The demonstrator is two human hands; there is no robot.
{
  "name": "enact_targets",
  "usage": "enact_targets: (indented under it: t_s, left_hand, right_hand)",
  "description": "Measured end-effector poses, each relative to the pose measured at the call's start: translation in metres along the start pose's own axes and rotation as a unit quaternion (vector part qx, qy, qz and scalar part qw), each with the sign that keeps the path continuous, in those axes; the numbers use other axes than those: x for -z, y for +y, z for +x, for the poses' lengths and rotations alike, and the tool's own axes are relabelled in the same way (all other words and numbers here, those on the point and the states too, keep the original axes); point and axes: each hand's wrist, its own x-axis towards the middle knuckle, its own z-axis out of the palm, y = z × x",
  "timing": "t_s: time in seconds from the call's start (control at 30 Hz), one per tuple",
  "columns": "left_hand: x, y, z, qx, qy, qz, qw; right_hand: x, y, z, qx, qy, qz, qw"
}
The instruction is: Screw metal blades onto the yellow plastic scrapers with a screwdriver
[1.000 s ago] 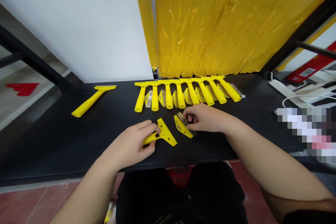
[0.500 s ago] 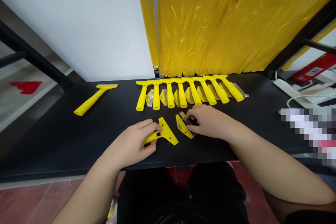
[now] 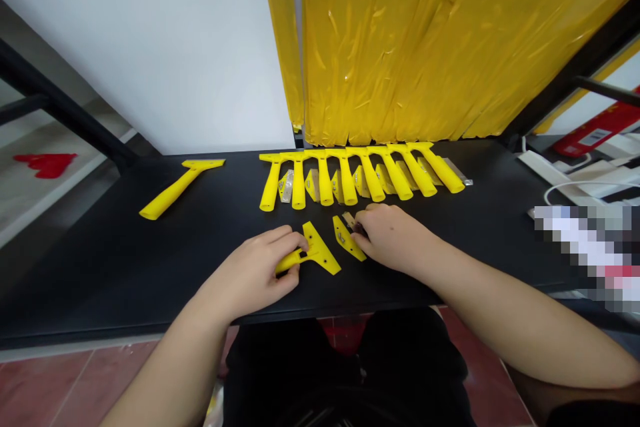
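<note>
My left hand is closed around the handle of a yellow scraper that lies flat, its wide head with small holes pointing right. Just right of that head lies a yellow cover plate with small metal screws on it. My right hand is at the plate's right side, fingers curled in a pinch on a metal blade. Most of the blade is hidden under the fingers. Beyond both hands stretches a row of several yellow scraper handles, with plates and blades lying between them.
One more yellow scraper lies apart on the left of the black table. Yellow plastic wrapping and a white panel stand behind the table. White items and a cable are at the right.
My right hand's thumb and fingers have drawn together over the blade, covering more of it. The cover plate has shifted slightly left. My left hand keeps its hold on the scraper.
</note>
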Motion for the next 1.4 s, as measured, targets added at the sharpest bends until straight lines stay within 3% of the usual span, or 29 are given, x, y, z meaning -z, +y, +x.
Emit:
enact_targets:
  t_s: [0.3,0.83,1.07,1.23,1.4]
  left_hand:
    - [-0.002,-0.001,-0.001,-0.001,-0.001,0.007,1.0]
    - [-0.002,-0.002,-0.001,0.009,-0.001,-0.007,1.0]
    - [0.001,-0.004,0.0,-0.002,-0.001,-0.038,0.999]
    - [0.003,-0.008,0.0,0.005,0.012,-0.072,0.997]
    - [0.003,-0.012,-0.001,0.025,0.05,-0.07,0.996]
  right_hand:
    - [0.004,-0.001,0.008,-0.04,-0.002,0.02,0.999]
    - [-0.004,0.002,0.01,-0.018,0.018,0.164,0.986]
    - [0.005,0.009,0.006,-0.023,0.035,0.2,0.979]
    - [0.012,0.02,0.006,-0.041,0.052,0.23,0.971]
    - [0.015,0.031,0.008,-0.041,0.017,0.309,0.95]
